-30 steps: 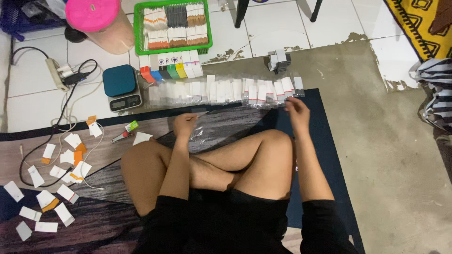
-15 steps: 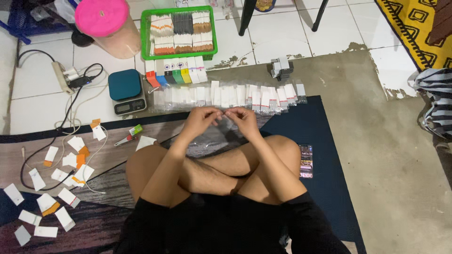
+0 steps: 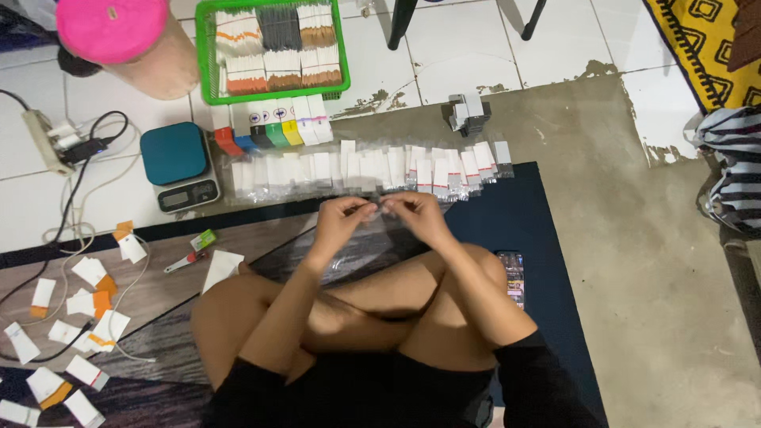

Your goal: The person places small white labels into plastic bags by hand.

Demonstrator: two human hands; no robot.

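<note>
Pinching a small clear plastic sleeve (image 3: 382, 215) between my left hand (image 3: 342, 215) and right hand (image 3: 418, 215), keeping it taut above the row of white paper packets (image 3: 365, 168).

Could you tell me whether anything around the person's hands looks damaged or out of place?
Yes: the floor tiles are cracked and broken off where bare cement starts, and white packets lie scattered on the mat, unlike the neat row of packets.

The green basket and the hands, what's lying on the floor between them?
In the head view, between the green basket and both hands lie a short row of coloured-topped packets, then a long row of white sachets.
</note>
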